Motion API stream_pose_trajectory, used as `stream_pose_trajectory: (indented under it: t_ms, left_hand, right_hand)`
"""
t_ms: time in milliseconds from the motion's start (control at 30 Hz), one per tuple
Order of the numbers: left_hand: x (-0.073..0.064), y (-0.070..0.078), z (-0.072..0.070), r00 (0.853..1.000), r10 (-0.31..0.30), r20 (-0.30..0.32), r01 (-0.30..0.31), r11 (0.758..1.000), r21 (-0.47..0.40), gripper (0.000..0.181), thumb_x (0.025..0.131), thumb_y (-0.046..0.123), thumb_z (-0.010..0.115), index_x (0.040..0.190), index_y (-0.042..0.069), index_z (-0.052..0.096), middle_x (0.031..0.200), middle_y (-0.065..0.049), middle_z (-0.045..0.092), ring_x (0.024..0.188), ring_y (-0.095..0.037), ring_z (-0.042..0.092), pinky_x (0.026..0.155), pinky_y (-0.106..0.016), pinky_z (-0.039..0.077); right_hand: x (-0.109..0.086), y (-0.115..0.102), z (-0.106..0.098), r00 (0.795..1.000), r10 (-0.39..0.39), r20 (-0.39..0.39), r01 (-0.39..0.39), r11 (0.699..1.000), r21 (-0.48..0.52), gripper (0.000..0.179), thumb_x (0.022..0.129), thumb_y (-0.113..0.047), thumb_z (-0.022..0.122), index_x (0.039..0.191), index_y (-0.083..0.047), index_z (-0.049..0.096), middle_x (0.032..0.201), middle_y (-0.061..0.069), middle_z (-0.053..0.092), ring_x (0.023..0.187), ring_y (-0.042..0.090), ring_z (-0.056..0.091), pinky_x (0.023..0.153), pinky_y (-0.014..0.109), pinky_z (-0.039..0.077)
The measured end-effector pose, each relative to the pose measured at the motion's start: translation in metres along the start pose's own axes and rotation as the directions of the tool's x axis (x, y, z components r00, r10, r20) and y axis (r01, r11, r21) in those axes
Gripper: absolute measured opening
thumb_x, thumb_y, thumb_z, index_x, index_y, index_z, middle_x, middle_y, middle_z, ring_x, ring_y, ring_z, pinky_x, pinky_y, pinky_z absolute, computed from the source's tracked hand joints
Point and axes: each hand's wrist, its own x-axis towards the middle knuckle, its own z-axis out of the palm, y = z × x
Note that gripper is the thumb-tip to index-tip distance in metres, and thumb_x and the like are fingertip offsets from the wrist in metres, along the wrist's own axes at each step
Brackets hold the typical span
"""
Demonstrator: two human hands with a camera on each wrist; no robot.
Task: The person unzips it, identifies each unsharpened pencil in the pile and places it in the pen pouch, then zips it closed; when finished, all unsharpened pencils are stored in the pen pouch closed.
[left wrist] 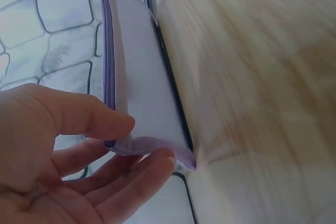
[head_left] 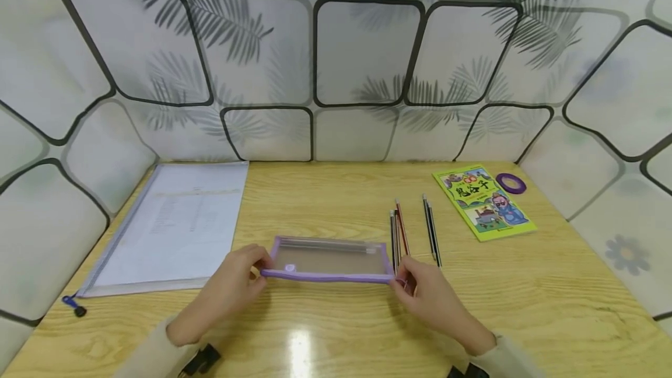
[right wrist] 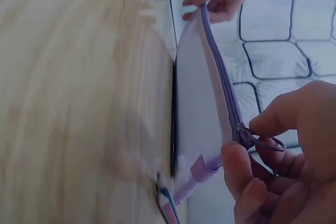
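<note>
A see-through zip pencil case (head_left: 331, 258) with purple edging is stretched between both hands over the table. My left hand (head_left: 238, 275) pinches its near left corner, thumb on the zip side in the left wrist view. At the opposite end, my right hand (head_left: 426, 291) pinches the near right corner. The right wrist view shows the zip slider with its looped pull (right wrist: 268, 144) right at those fingers, and the purple zip (right wrist: 223, 72) runs closed from there toward the left hand. Long thin shapes (head_left: 325, 243) show along the case's far side.
Several pencils (head_left: 397, 229) lie just right of the case, with more dark pencils (head_left: 431, 229) beyond them. A green comic-style booklet (head_left: 483, 203) and a purple tape roll (head_left: 510, 184) are at the back right. A zip document folder (head_left: 173, 226) with a blue pull (head_left: 72, 303) covers the left.
</note>
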Motion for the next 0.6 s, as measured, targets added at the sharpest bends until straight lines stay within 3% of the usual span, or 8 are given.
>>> stream_pose_trajectory:
  t_ms: [300, 467, 600]
  left_hand:
    - [-0.011, -0.010, 0.001, 0.995, 0.073, 0.071, -0.074, 0.997, 0.016, 0.024, 0.066, -0.013, 0.068, 0.080, 0.005, 0.062, 0.080, -0.001, 0.057, 0.072, -0.013, 0.059, 0.061, -0.020, 0.054]
    - [-0.014, -0.009, 0.007, 0.989, 0.116, 0.095, -0.117, 0.993, 0.006, 0.022, 0.067, -0.009, 0.071, 0.078, 0.007, 0.062, 0.080, 0.002, 0.056, 0.073, -0.012, 0.057, 0.064, -0.022, 0.054]
    - [-0.015, -0.006, 0.010, 0.986, 0.116, 0.116, -0.116, 0.993, -0.004, 0.018, 0.072, -0.004, 0.073, 0.079, 0.007, 0.062, 0.082, 0.001, 0.057, 0.074, -0.013, 0.057, 0.064, -0.022, 0.054]
  right_hand:
    - [-0.003, -0.007, 0.006, 0.990, 0.045, 0.134, -0.041, 0.999, -0.033, 0.021, 0.080, -0.001, 0.071, 0.078, -0.013, 0.054, 0.065, -0.009, 0.050, 0.057, -0.003, 0.041, 0.047, 0.017, 0.041]
    - [-0.003, -0.001, 0.006, 0.984, 0.071, 0.163, -0.057, 0.994, -0.088, 0.019, 0.080, -0.005, 0.072, 0.080, -0.014, 0.055, 0.067, -0.010, 0.051, 0.059, -0.002, 0.041, 0.050, 0.017, 0.041]
    - [-0.004, 0.006, 0.004, 0.986, 0.061, 0.154, -0.042, 0.991, -0.125, 0.019, 0.080, -0.005, 0.071, 0.080, -0.015, 0.056, 0.068, -0.011, 0.052, 0.059, -0.004, 0.043, 0.050, 0.016, 0.041]
